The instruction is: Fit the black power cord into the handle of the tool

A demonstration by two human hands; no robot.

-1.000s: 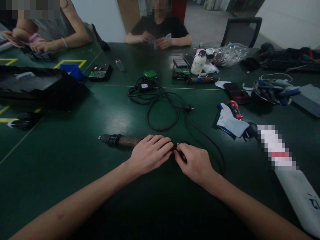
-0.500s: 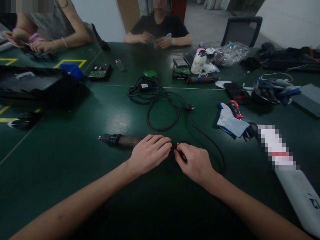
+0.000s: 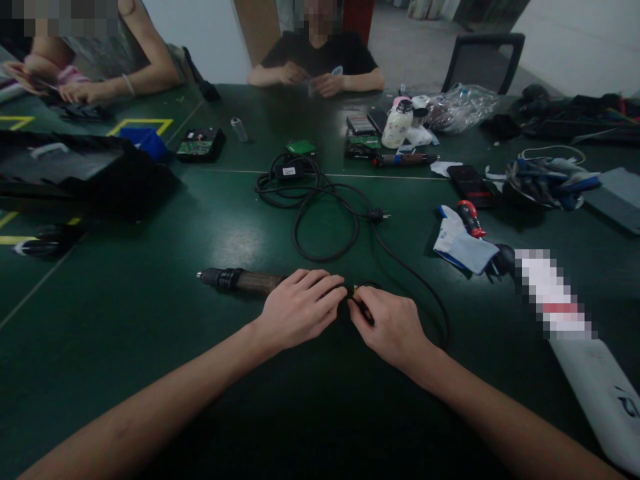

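An electric screwdriver (image 3: 253,281) lies on the green table, its bit end pointing left. My left hand (image 3: 303,303) is wrapped over its rear part from above and hides that part. Close to its right, my right hand (image 3: 387,323) pinches the end of a black power cord (image 3: 423,277) at the tool's tail. The fingers of both hands nearly meet there, and the joint between cord and tool is mostly covered. Beyond the hands the cord runs in loops to a small black adapter box (image 3: 289,172) and a plug (image 3: 379,215).
To the right lie a white-blue glove (image 3: 463,247), a red screwdriver (image 3: 471,219), a phone (image 3: 471,185) and a long white power strip (image 3: 595,387). A black tray (image 3: 65,173) stands left. Across the table are circuit boards (image 3: 301,147), a bottle (image 3: 397,125) and two seated people.
The fingers of my left hand have shifted very slightly to the right along the tool's end. My right hand and the cord stay in the same place.
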